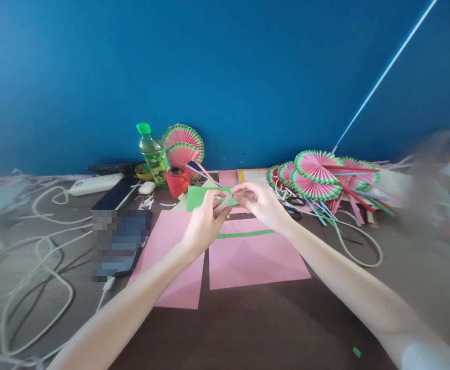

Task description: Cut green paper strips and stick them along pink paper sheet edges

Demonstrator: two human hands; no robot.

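Note:
A small white strip is pinched between the fingers and thumb of my left hand. At its upper end, the closed fingertips of my right hand meet it; whether it is tape or paper I cannot tell. Behind and partly under both hands is a green sheet of paper. Below my hands lie two pink sheets, the left pink sheet and the right pink sheet. A narrow green paper strip runs across the upper part of the right one.
Pleated watermelon-coloured paper fans pile up at the right, near scissors. More fans lean by a green-capped bottle and a red object. A phone and white cables lie left. A green scrap lies front right.

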